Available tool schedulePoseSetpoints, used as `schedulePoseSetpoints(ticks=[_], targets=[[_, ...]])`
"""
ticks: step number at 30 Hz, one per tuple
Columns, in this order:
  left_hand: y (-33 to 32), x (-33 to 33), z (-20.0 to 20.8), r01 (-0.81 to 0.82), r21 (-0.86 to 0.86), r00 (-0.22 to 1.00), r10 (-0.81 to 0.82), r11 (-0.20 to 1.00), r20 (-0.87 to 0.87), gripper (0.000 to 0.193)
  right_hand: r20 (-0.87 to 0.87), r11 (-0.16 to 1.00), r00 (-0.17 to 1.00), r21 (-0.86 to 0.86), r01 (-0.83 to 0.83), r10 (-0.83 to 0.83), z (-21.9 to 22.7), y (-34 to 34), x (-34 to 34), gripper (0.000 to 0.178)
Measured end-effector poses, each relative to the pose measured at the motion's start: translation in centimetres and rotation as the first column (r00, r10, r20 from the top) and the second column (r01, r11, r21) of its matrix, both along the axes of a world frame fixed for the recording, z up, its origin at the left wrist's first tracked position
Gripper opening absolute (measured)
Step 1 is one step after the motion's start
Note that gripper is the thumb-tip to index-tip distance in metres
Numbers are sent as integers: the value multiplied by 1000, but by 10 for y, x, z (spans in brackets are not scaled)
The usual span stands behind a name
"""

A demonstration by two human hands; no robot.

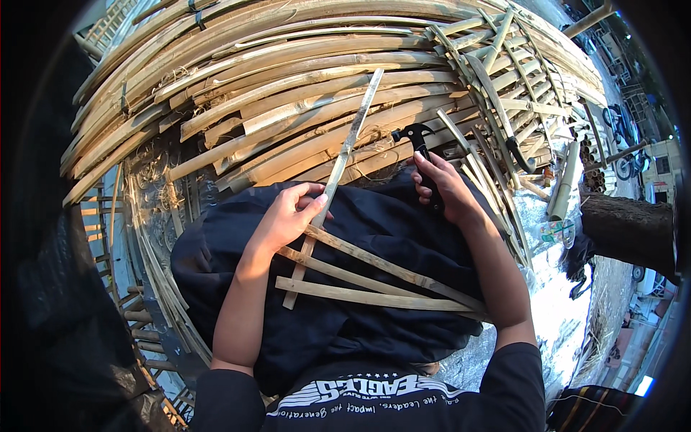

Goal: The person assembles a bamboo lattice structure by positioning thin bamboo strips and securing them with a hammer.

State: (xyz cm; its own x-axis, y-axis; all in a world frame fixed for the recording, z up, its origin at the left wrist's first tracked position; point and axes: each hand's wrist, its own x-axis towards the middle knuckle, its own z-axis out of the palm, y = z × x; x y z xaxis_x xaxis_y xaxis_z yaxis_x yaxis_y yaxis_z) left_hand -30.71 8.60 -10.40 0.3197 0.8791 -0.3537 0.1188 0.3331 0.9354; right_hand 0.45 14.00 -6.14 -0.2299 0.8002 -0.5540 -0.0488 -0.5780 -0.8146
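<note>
My left hand [294, 214] pinches a long, narrow bamboo strip [350, 140] between thumb and fingers. The strip slants up and away from my lap, its far end over the stacked bamboo. Below that hand, several flat bamboo slats [367, 296] fan out to the right across my dark-clothed lap [360, 216] and meet the held strip at their left ends. A black claw hammer [415, 135] is gripped in my right hand [445, 186], head up, its handle partly hidden by my fingers. The slats' right ends run beneath my right forearm.
Split bamboo lengths [281, 108] lie piled across the far side. A crossed bamboo lattice [504, 79] rests at the far right of the pile. On the right are a thick log [626, 229] and a silvery sheet [554, 309]; a slatted bamboo frame [144, 336] stands at left.
</note>
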Motion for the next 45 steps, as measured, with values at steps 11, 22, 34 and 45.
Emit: schedulePoseSetpoints(ticks=[11,22,34,45], targets=[[-16,-16,59,-204,576,944,315,792,-100,37,2,1000,1000,21,-18,18,0,3,3,27],[-112,101,196,97,545,16,-549,833,836,45,5,999,1000,40,-12,12,1,-6,-4,32],[-121,135,191,42,508,-236,-486,860,842,57,2,998,1000,61,-5,5,-4,-9,-1,28],[-117,150,195,40,488,-343,-447,872,826,69,29,999,999,37,30,-31,2,-8,5,22]])
